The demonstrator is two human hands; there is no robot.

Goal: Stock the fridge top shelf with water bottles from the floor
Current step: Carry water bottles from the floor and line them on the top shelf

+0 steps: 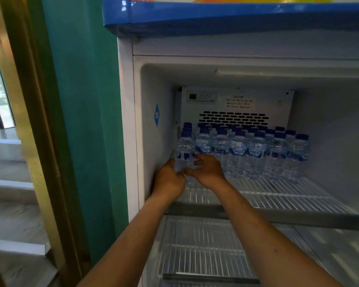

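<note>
Bottle at top shelf left end, my left hand and right hand fingers wrapped round it, bottle rows crowding right, fridge wall hemming left.

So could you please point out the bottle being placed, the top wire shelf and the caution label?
bottle being placed (pixel 184 149), head view, clear upper body.
top wire shelf (pixel 282 193), head view, bare wires at front.
caution label (pixel 239 102), head view, middle of text.

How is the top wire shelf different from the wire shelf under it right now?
The top wire shelf carries rows of blue-capped water bottles along its back; the lower wire shelf shows none. Both hands work at the top shelf's left end, none at the lower one. Both are white wire racks.
</note>
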